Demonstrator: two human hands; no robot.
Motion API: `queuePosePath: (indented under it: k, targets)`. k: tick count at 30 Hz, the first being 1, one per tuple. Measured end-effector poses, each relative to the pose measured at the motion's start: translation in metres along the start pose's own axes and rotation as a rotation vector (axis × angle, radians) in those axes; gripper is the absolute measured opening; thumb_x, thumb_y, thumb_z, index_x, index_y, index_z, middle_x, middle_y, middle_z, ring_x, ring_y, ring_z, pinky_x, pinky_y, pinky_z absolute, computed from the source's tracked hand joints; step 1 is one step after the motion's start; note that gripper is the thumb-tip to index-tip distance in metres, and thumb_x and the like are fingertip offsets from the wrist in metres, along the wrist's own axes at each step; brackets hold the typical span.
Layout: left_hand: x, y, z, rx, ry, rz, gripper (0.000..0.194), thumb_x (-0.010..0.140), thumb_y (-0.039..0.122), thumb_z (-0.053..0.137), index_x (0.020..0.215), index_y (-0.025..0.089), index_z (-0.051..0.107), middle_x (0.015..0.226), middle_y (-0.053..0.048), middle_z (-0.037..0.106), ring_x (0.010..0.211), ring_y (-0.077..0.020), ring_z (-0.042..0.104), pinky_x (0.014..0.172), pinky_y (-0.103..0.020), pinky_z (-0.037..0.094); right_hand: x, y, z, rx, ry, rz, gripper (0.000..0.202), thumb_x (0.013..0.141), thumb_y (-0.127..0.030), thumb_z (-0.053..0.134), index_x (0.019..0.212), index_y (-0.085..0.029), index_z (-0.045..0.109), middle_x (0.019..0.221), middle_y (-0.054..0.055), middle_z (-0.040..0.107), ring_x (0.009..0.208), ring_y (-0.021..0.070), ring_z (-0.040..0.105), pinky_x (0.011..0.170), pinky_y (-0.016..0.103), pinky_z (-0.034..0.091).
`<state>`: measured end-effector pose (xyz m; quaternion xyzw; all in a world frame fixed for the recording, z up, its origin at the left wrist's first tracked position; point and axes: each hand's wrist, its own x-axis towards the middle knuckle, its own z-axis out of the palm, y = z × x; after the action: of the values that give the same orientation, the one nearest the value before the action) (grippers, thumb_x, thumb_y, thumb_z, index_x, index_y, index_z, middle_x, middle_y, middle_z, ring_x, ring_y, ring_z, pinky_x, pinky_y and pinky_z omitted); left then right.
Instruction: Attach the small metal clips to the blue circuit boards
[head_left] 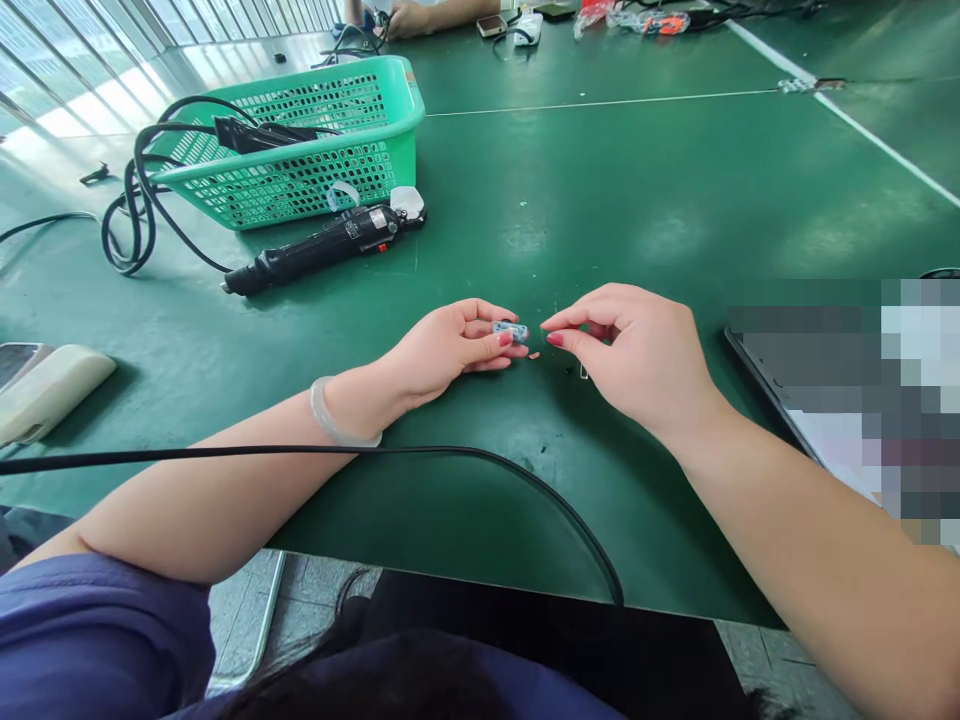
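Note:
My left hand (469,345) is closed on a small blue part that looks like a circuit board (511,331), pinched between thumb and fingers. Just to its right, my right hand (622,345) has thumb and index finger brought together in a pinch; whatever lies between these tips is too small to make out. A narrow gap separates the right fingertips from the blue part. On the green table (480,500) below the hands lie a tiny reddish bit (534,356) and a small pale metallic piece (583,371).
A green plastic basket (405,150) holds a black cable and a dark object. Before it lies a black electric screwdriver (322,250). One black cable (420,450) crosses over my left forearm. A beige device (67,390) sits left; another person's hand (409,18) shows at the far side.

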<state>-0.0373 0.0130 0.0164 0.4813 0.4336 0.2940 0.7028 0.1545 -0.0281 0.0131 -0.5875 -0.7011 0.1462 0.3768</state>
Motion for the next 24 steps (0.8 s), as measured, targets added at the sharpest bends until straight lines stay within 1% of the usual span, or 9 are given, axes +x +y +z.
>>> queuePosePath:
  k: [3, 6, 8, 10, 14, 17, 19, 20, 24]
  targets:
    - [0.002, 0.000, -0.001, -0.063, 0.076, -0.010, 0.014, 0.086, 0.006, 0.062, 0.099, 0.012, 0.059, 0.089, -0.004, 0.073, 0.083, -0.0090, 0.071, 0.081, -0.025, 0.054, 0.004, 0.009, 0.004, -0.127, -0.146, 0.006, 0.014, 0.077, -0.019, 0.072, 0.088, -0.023, 0.077, 0.086, 0.003, 0.071, 0.071, 0.0176, 0.058, 0.062, 0.033, 0.043]
    - [0.002, -0.001, -0.001, -0.034, 0.053, 0.001, 0.018, 0.083, 0.002, 0.064, 0.098, 0.011, 0.061, 0.087, -0.004, 0.073, 0.082, -0.0103, 0.071, 0.085, -0.028, 0.055, 0.006, 0.013, 0.011, -0.187, -0.242, -0.015, 0.008, 0.080, -0.021, 0.068, 0.084, -0.023, 0.076, 0.091, 0.004, 0.070, 0.082, 0.0200, 0.060, 0.068, 0.035, 0.045]
    - [0.002, -0.001, 0.000, 0.012, 0.025, 0.002, 0.022, 0.080, -0.001, 0.065, 0.099, 0.011, 0.062, 0.086, -0.004, 0.073, 0.081, -0.0109, 0.071, 0.086, -0.030, 0.055, 0.008, 0.013, 0.014, -0.220, -0.262, -0.027, 0.011, 0.082, -0.017, 0.065, 0.078, -0.022, 0.074, 0.088, 0.004, 0.069, 0.085, 0.0204, 0.060, 0.072, 0.035, 0.045]
    - [0.001, -0.002, 0.000, 0.047, 0.006, 0.000, 0.023, 0.080, -0.001, 0.064, 0.099, 0.010, 0.063, 0.087, -0.005, 0.073, 0.081, -0.0111, 0.071, 0.086, -0.031, 0.056, 0.010, 0.014, 0.017, -0.257, -0.267, -0.055, 0.015, 0.084, -0.014, 0.061, 0.077, -0.020, 0.072, 0.088, 0.004, 0.068, 0.086, 0.0204, 0.059, 0.073, 0.035, 0.045]
    - [0.001, -0.001, 0.001, 0.088, -0.010, -0.005, 0.021, 0.081, 0.001, 0.063, 0.100, 0.010, 0.063, 0.087, -0.005, 0.072, 0.081, -0.0112, 0.071, 0.088, -0.032, 0.056, 0.014, 0.019, 0.020, -0.354, -0.283, -0.168, 0.022, 0.090, -0.015, 0.051, 0.081, -0.018, 0.071, 0.091, 0.007, 0.067, 0.085, 0.0209, 0.057, 0.070, 0.035, 0.043]
    - [0.001, 0.000, 0.001, 0.121, -0.022, -0.010, 0.019, 0.084, 0.002, 0.061, 0.101, 0.010, 0.064, 0.086, -0.005, 0.073, 0.081, -0.0107, 0.071, 0.089, -0.032, 0.056, 0.017, 0.025, 0.020, -0.423, -0.320, -0.252, 0.023, 0.091, -0.014, 0.048, 0.079, -0.017, 0.068, 0.088, 0.008, 0.065, 0.083, 0.0214, 0.055, 0.066, 0.034, 0.041]
    - [0.000, 0.000, 0.000, 0.129, -0.035, -0.014, 0.017, 0.087, 0.005, 0.060, 0.102, 0.011, 0.065, 0.085, -0.005, 0.073, 0.081, -0.0102, 0.071, 0.090, -0.031, 0.056, 0.018, 0.026, 0.019, -0.390, -0.312, -0.275, 0.023, 0.090, -0.013, 0.046, 0.077, -0.017, 0.065, 0.087, 0.008, 0.063, 0.082, 0.0209, 0.054, 0.067, 0.034, 0.041]
    - [0.000, 0.000, 0.000, 0.129, -0.041, -0.014, 0.016, 0.087, 0.006, 0.060, 0.102, 0.011, 0.065, 0.086, -0.004, 0.073, 0.082, -0.0101, 0.071, 0.090, -0.031, 0.056, 0.018, 0.026, 0.017, -0.334, -0.290, -0.276, 0.022, 0.089, -0.012, 0.046, 0.076, -0.018, 0.063, 0.087, 0.008, 0.063, 0.082, 0.0203, 0.054, 0.068, 0.034, 0.042]
    - [-0.001, -0.001, -0.002, 0.113, -0.080, 0.000, 0.015, 0.087, 0.010, 0.063, 0.102, 0.012, 0.065, 0.088, -0.004, 0.073, 0.084, -0.0109, 0.072, 0.088, -0.030, 0.057, 0.014, 0.015, 0.005, 0.010, -0.143, -0.285, 0.020, 0.087, -0.011, 0.045, 0.076, -0.021, 0.059, 0.088, 0.005, 0.063, 0.082, 0.0181, 0.057, 0.073, 0.033, 0.046]
